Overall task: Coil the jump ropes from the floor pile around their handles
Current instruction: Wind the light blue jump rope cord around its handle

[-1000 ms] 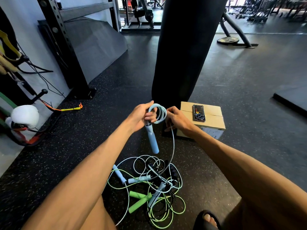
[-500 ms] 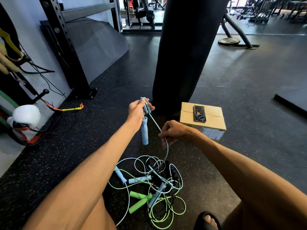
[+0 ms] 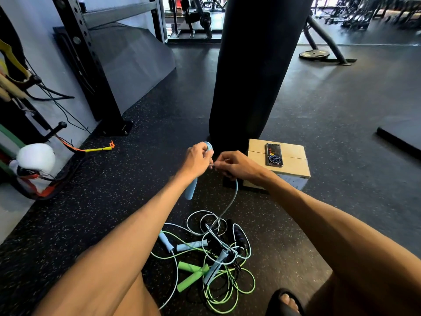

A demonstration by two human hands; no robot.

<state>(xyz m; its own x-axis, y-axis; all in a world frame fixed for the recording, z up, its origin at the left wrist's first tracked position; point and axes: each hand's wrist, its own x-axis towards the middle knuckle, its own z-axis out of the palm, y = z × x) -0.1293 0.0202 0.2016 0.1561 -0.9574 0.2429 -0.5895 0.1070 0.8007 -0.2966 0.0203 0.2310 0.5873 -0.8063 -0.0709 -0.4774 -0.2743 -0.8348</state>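
My left hand (image 3: 197, 158) grips the top of a light blue jump rope handle (image 3: 191, 189), which hangs down below my fist, with a few blue coils (image 3: 208, 145) showing above my fingers. My right hand (image 3: 234, 164) pinches the same blue cord (image 3: 230, 201) right beside the left hand. From there the cord drops to the floor pile (image 3: 211, 254). The pile holds tangled blue, green and black ropes, with several blue handles (image 3: 191, 245) and green handles (image 3: 192, 274).
A black punching bag (image 3: 255, 71) hangs just beyond my hands. A cardboard box (image 3: 293, 166) with a phone (image 3: 274, 154) on it sits to the right. A rack post (image 3: 91, 71), bands and a white boxing glove (image 3: 36, 159) are at the left. My sandalled foot (image 3: 287, 302) is at the bottom.
My right hand rose from lower down, sliding up the cord to meet the left hand. The left hand keeps the handle, which now hangs lower behind my wrist.
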